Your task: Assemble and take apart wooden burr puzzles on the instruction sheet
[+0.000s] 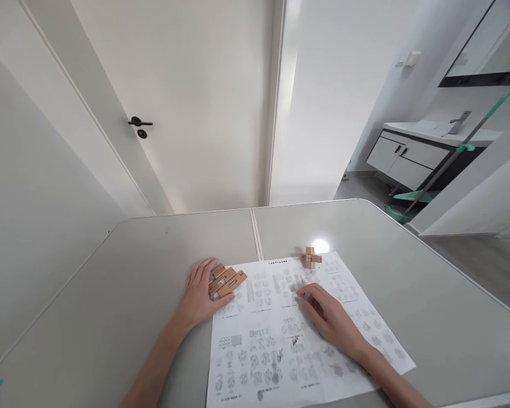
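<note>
A white instruction sheet printed with puzzle diagrams lies on the grey table. My left hand rests flat at the sheet's left edge, fingers stretched out beside several loose wooden puzzle bars, touching them. My right hand lies on the sheet with its fingers spread over the diagrams and holds nothing. A small assembled wooden cross puzzle stands at the sheet's top edge, apart from both hands.
The table has a seam down its middle and a rounded far right corner. Beyond it are a white door with a black handle, a vanity cabinet and a green mop at the right.
</note>
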Demonstrator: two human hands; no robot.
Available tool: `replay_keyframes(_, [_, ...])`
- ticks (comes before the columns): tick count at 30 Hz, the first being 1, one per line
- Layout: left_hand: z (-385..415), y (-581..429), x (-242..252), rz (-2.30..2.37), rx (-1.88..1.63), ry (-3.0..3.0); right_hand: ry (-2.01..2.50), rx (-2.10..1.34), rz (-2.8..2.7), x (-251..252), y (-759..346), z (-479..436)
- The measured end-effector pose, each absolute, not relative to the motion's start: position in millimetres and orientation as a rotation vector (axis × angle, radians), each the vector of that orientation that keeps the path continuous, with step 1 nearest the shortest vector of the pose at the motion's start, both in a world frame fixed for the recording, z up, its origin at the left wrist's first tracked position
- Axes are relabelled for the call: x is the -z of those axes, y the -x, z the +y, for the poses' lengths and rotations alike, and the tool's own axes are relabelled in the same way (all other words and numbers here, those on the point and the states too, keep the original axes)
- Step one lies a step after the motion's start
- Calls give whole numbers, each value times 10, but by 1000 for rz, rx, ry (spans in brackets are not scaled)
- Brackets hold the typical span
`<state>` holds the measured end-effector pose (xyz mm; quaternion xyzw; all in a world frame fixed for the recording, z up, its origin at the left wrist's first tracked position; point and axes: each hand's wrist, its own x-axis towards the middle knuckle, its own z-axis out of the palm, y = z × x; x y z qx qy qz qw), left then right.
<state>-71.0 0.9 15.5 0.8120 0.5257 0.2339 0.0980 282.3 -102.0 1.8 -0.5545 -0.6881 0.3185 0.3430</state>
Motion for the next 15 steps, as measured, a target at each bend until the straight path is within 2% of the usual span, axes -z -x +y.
replay_keyframes(7, [-206,374,-354,1399,-918,-2301,1424,-1256,-1337,-163,-2982,-868])
replay_keyframes(11, [-305,64,-420,1172,-751,-2293,1225,-1583,-840,-193,-3108,-693])
replay_keyframes(15, [-307,-238,-430,984,-579,-2239,1038,-1758,-522,-116,-3180,-514])
